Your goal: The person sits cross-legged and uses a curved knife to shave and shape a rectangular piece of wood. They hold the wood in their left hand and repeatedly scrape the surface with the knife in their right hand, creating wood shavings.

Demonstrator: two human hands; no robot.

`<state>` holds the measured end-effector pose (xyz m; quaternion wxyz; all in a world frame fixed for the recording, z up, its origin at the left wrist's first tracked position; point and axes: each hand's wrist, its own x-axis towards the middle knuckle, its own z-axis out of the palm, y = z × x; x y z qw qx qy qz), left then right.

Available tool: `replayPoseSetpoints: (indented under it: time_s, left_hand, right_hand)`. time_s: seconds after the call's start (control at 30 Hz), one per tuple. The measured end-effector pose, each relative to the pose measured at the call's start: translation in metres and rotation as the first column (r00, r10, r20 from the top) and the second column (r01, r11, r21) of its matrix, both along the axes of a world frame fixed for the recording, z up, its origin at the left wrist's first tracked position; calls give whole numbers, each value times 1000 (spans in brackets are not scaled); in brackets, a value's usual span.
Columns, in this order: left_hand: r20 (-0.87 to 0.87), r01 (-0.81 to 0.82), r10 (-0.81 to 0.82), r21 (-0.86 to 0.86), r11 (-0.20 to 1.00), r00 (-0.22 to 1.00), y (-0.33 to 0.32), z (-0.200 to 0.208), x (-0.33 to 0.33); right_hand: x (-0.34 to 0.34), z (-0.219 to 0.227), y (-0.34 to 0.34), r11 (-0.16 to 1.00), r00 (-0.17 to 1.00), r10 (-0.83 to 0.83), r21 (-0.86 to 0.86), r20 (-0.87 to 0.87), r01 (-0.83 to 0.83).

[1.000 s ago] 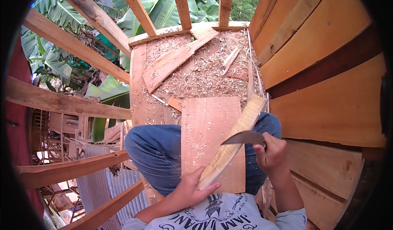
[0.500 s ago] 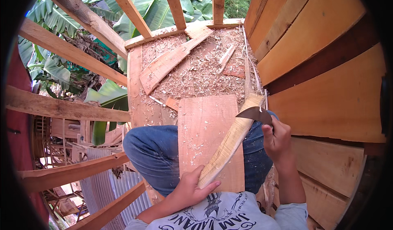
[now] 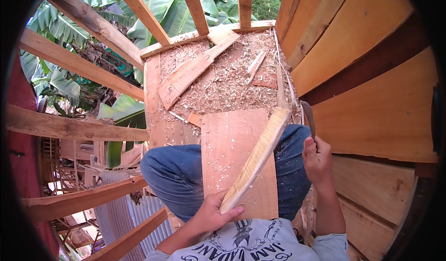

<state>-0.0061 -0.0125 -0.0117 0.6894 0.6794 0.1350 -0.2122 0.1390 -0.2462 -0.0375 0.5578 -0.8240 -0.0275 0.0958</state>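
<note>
Right hand (image 3: 318, 163) (fingers (image 3: 321, 148) curled) sits higher than left hand (image 3: 213, 214).

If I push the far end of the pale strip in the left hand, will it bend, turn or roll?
The strip is probably stiff: it looks thick and shows no sag. It would likely turn around the left hand, since that hand grips only the near end. Rolling seems unlikely, because its faces look flat, with clear edges.
</note>
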Motion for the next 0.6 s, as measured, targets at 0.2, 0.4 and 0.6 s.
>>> replayPoseSetpoints:
  time_s: [0.2,0.4,0.6]
  left_hand:
    - [-136,-64,8,-415,908,991,23,-22,5]
    - [-177,-56,-61,-588,807,982,17,-30,-1]
    - [-234,-82,-108,-678,731,966,16,-30,0]
  right_hand:
    - [-33,-1,24,984,982,166,57,91,-172]
    - [-40,4,40,860,788,486,-367,377,-354]
    - [-18,9,34,855,741,447,-483,500,-190]
